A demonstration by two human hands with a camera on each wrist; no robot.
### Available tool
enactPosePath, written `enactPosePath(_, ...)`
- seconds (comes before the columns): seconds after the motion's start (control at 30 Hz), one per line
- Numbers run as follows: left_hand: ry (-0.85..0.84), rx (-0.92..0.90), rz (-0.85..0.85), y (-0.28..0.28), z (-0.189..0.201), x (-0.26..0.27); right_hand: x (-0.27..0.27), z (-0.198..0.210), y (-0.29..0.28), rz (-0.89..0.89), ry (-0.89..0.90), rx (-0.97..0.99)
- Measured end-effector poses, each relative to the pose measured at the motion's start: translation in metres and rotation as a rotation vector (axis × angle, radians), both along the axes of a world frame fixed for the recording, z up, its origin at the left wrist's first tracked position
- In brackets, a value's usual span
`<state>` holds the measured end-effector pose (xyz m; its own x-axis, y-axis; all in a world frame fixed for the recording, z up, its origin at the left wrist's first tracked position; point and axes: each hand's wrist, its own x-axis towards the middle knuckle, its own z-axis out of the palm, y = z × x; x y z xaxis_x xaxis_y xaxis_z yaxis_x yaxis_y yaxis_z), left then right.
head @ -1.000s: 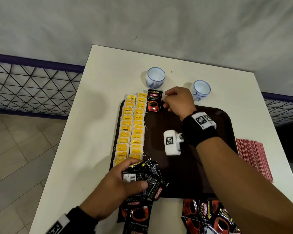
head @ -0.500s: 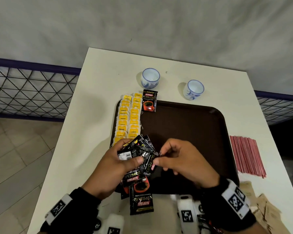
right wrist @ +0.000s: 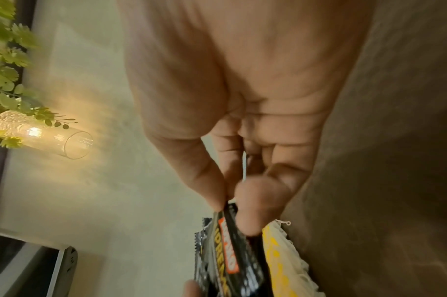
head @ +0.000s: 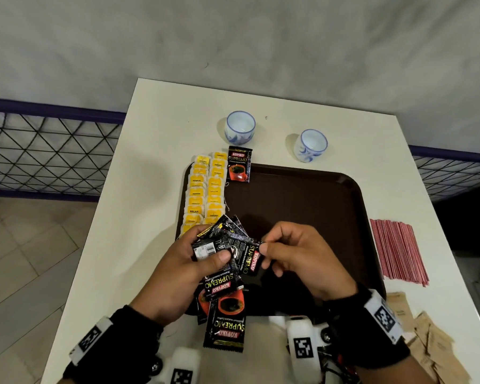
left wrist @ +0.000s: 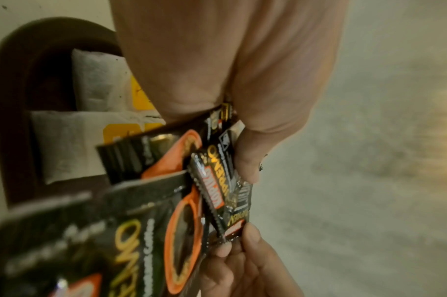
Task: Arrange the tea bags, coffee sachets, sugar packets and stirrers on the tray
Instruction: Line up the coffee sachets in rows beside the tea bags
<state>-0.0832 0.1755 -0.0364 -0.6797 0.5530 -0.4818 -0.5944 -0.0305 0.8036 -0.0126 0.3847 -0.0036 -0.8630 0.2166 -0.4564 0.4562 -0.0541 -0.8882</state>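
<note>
One Kopiko Supremo sachet [head: 239, 168] already lies at the far-left end of the brown tray [head: 302, 206], just beside the two columns of yellow-tagged tea bags [head: 205, 189], and it likely marks where your coffee row begins. Your left hand [head: 183, 270] is curled around a fanned bundle of coffee sachets [head: 225, 286] above the tray's near-left corner, thumb pressed across the top to keep them from sliding; holding the stock in one hand leaves the other free to deal them out singly. Your right hand [head: 297, 259] pinches the end of the top sachet [head: 251, 259] between thumb and fingers, and the left wrist view shows those fingertips [left wrist: 250, 237] clamped on its crimped edge. Gripping by the edge, I judge, lets you peel this packet off without dragging its neighbours along.

The loosest sachet in the bundle hangs down over the white table [head: 150, 162], so a hard tug could shake it free.

Off the tray, the red stirrers [head: 396, 250] lie in a neat sheet just right of its rim, and the brown sugar packets [head: 427, 339] sit at the near-right corner of the table. Two blue-and-white cups [head: 240, 130] stand beyond the tray's far edge. Most of the tray floor is bare, so the task looks early.
</note>
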Motion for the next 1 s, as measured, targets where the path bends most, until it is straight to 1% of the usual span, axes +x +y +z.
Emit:
enactPosePath(0.1, -0.049, 0.017, 0.04, 0.0, 0.001, 0.0, -0.002, 0.001, 0.002, 0.008, 0.001, -0.073)
enactPosePath(0.2, -0.064, 0.031, 0.095, 0.001, 0.0, 0.001, -0.002, 0.001, 0.0, 0.0, 0.008, -0.078)
enactPosePath(0.37, -0.146, 0.089, 0.201, 0.005, 0.002, 0.002, -0.001, 0.004, -0.003, -0.086, 0.017, -0.119)
enactPosePath(0.47, -0.164, 0.09, 0.237, 0.003, 0.002, -0.001, 0.0, 0.007, 0.002, -0.171, 0.026, -0.13)
enactPosePath(0.53, -0.161, 0.079, 0.238, 0.001, 0.001, -0.002, 0.001, 0.009, 0.006, -0.2, 0.044, -0.112)
enactPosePath(0.63, -0.174, 0.064, 0.217, 0.002, 0.001, 0.0, 0.003, 0.011, 0.008, -0.169, 0.06, -0.008)
enactPosePath(0.7, -0.173, 0.056, 0.212, 0.003, 0.001, 0.001, 0.004, 0.012, 0.008, -0.17, 0.087, 0.013)
enactPosePath(0.77, -0.162, 0.049, 0.21, 0.003, 0.001, 0.001, 0.006, 0.016, 0.012, -0.184, 0.106, 0.004)
enactPosePath(0.9, -0.159, 0.047, 0.218, -0.002, 0.0, -0.001, 0.01, 0.023, 0.029, -0.171, 0.112, -0.09)
enactPosePath(1.0, -0.159, 0.057, 0.216, -0.008, -0.001, -0.003, 0.006, 0.023, 0.039, -0.201, 0.105, -0.035)
